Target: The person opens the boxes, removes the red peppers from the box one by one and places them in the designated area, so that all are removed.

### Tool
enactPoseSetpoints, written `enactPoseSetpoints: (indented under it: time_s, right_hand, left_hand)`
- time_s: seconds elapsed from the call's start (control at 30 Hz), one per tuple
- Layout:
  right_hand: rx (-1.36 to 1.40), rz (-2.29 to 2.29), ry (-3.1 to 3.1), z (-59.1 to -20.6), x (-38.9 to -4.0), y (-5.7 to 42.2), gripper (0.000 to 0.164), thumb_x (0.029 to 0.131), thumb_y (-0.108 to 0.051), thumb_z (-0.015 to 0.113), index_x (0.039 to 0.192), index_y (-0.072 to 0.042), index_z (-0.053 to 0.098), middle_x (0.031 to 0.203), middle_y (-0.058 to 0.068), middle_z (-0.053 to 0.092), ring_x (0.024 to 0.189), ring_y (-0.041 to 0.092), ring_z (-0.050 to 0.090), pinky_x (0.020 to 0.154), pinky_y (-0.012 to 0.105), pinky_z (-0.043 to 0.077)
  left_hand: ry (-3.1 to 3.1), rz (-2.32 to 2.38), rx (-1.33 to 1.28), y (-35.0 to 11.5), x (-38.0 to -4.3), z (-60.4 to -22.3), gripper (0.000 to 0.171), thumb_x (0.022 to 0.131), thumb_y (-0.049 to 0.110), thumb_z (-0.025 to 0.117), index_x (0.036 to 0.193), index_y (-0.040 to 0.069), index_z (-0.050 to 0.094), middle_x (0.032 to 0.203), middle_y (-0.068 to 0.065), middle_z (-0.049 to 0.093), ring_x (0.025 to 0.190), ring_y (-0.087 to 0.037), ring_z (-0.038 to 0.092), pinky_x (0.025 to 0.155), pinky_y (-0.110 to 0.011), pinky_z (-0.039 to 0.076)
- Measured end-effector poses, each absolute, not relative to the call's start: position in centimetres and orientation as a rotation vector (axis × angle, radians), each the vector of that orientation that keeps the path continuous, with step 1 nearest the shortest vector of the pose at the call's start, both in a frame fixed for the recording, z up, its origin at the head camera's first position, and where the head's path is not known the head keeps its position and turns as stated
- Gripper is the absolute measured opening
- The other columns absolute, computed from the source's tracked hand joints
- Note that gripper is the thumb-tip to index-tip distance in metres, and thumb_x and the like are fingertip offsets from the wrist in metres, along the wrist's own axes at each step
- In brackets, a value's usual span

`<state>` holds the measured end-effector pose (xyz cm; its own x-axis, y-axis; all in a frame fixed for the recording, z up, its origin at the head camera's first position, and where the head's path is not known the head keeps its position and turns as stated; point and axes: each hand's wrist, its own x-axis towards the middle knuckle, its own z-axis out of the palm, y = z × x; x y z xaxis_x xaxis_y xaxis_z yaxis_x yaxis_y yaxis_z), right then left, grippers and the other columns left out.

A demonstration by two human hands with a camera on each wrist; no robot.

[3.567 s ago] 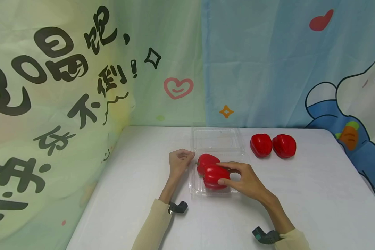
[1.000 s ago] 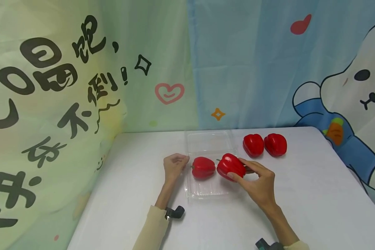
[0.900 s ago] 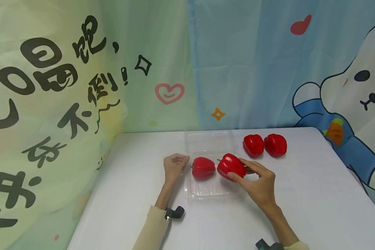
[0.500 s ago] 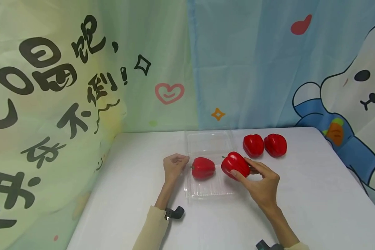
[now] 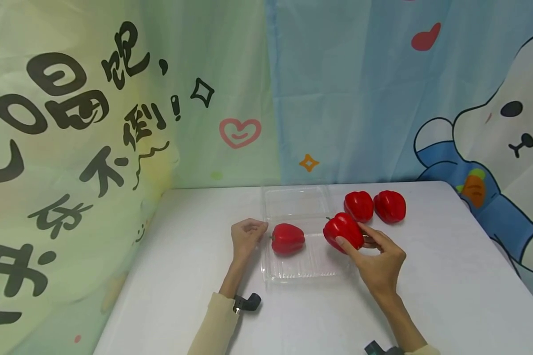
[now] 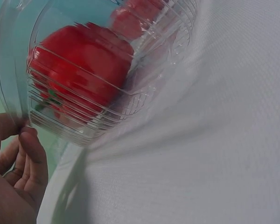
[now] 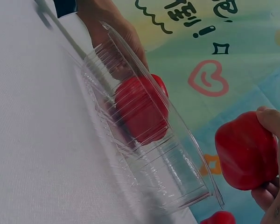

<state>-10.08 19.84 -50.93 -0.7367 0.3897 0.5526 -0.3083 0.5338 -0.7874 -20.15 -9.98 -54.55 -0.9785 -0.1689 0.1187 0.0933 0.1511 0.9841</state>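
Note:
My right hand [image 5: 379,261] grips a red bell pepper [image 5: 343,231] between thumb and fingers. In the right wrist view that bell pepper [image 7: 248,151] is raised above the level of the container's rim, off its right end. With thumb and forefinger, my left hand [image 5: 247,237] pinches the left rim of a clear plastic clamshell container [image 5: 288,271]; the left wrist view shows the thumb [image 6: 7,125] at that rim. Inside the container, at its left side, lies another red bell pepper [image 5: 287,239], its green stem facing left.
Two more red bell peppers, one [image 5: 359,206] beside the other [image 5: 390,206], stand at the back right of the white table [image 5: 448,276]. The container's lid [image 5: 296,202] is folded back toward the printed curtain [image 5: 337,88].
My right hand has lifted the bell pepper from the front of the container and carried it right, toward the back pair. The other pepper now sits nearer the container's middle left. My left hand keeps its pinch.

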Motion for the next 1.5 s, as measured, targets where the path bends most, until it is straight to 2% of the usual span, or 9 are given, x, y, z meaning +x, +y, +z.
enactPoseSetpoints:
  time_s: [0.27, 0.5, 0.87, 1.13, 1.5]
  right_hand:
    - [-0.168, 1.224, -2.010, -51.1, -10.0, 20.3, 0.064, 0.078, -0.011, 0.098, 0.139, -0.016, 0.076, 0.128, 0.013, 0.081, 0.094, -0.011, 0.066, 0.088, 0.005, 0.052]
    - [-0.238, 1.208, -1.961, -51.1, -10.1, 20.7, 0.060, 0.080, -0.013, 0.097, 0.136, -0.012, 0.077, 0.123, 0.015, 0.082, 0.093, -0.011, 0.066, 0.088, 0.004, 0.051]
    - [-0.397, 1.185, -1.913, -51.3, -9.9, 21.2, 0.058, 0.083, -0.023, 0.097, 0.136, -0.013, 0.078, 0.124, 0.012, 0.083, 0.091, -0.009, 0.066, 0.088, 0.005, 0.051]
    - [-0.478, 1.193, -1.935, -52.3, -9.8, 21.6, 0.058, 0.084, -0.029, 0.096, 0.137, -0.014, 0.077, 0.125, 0.013, 0.082, 0.093, -0.011, 0.065, 0.087, 0.003, 0.049]
    - [-0.545, 1.169, -2.010, -54.0, -10.0, 22.4, 0.061, 0.084, -0.032, 0.096, 0.137, -0.008, 0.076, 0.123, 0.019, 0.082, 0.084, -0.014, 0.060, 0.081, -0.001, 0.045]
  left_hand:
    - [-2.211, -1.927, 0.062, -10.0, -20.2, -54.7, 0.012, 0.091, 0.004, 0.083, 0.087, -0.006, 0.079, 0.073, -0.020, 0.076, 0.056, -0.006, 0.061, 0.057, -0.018, 0.048]
    - [-2.206, -1.935, 0.058, -10.0, -20.2, -54.6, 0.012, 0.091, 0.004, 0.083, 0.086, -0.007, 0.079, 0.075, -0.026, 0.075, 0.056, -0.009, 0.060, 0.057, -0.018, 0.048]
    - [-2.236, -1.915, 0.081, -10.0, -20.4, -54.9, 0.013, 0.091, 0.007, 0.083, 0.087, -0.005, 0.080, 0.069, -0.010, 0.075, 0.056, -0.006, 0.062, 0.057, -0.020, 0.050]
    - [-2.212, -1.936, 0.076, -10.0, -20.3, -55.0, 0.011, 0.090, 0.005, 0.083, 0.086, -0.005, 0.080, 0.072, -0.019, 0.076, 0.055, -0.007, 0.062, 0.056, -0.019, 0.049]
    - [-2.229, -1.924, 0.072, -10.1, -20.2, -54.9, 0.011, 0.091, 0.006, 0.083, 0.086, -0.004, 0.080, 0.071, -0.016, 0.076, 0.056, -0.008, 0.062, 0.056, -0.019, 0.048]
